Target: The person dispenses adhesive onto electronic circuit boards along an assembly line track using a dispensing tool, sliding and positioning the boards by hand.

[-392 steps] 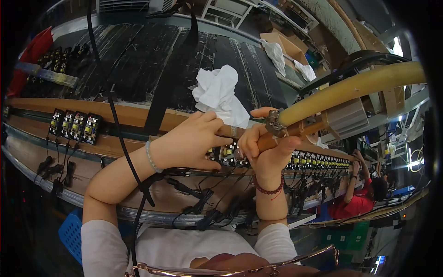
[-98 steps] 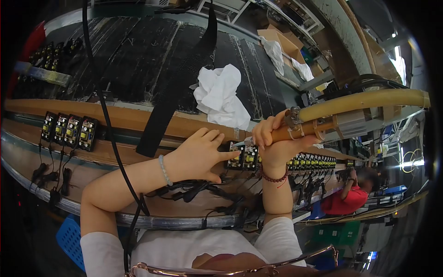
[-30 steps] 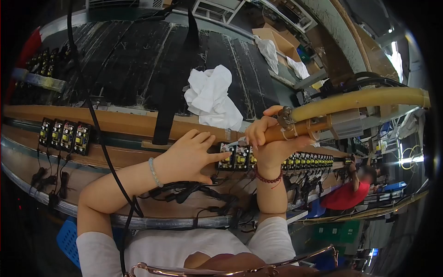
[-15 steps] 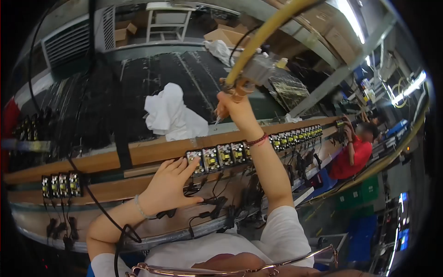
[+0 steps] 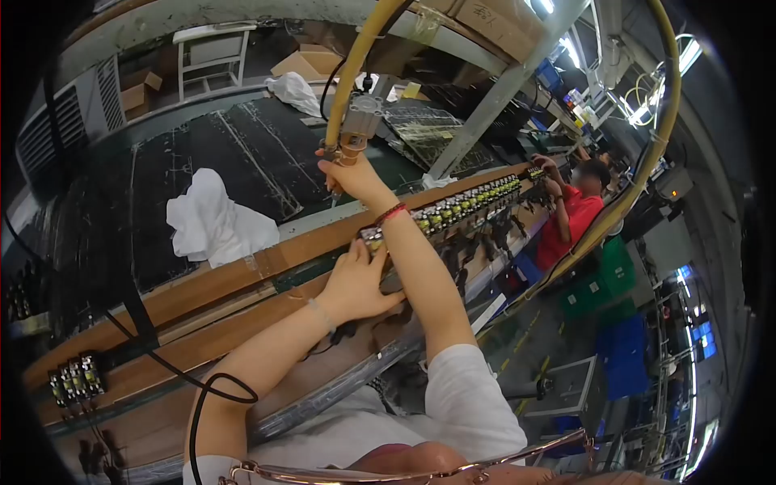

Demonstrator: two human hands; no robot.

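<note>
My right hand (image 5: 353, 175) is wrapped round the orange dispensing tool (image 5: 352, 145), which hangs from a yellow hose (image 5: 349, 77) above the back rail. Lower down, my left hand (image 5: 358, 283) touches the near end of a long row of small circuit boards (image 5: 469, 204), its thumb spread apart from the fingers. Black cables hang from the boards toward the front of the bench. My right forearm crosses in front of part of the row. The fingertips of my left hand partly cover the nearest boards.
A crumpled white cloth (image 5: 214, 222) lies on the black surface behind the wooden rail (image 5: 194, 297). Another group of boards (image 5: 77, 380) stands at the far left. A co-worker in red (image 5: 570, 218) works at the right. A black cable (image 5: 174, 364) loops over my left forearm.
The view has swung to the right. My right hand has lifted the tool off the boards, up and back. My left hand has moved right along the row, whose boards now stand closer together.
</note>
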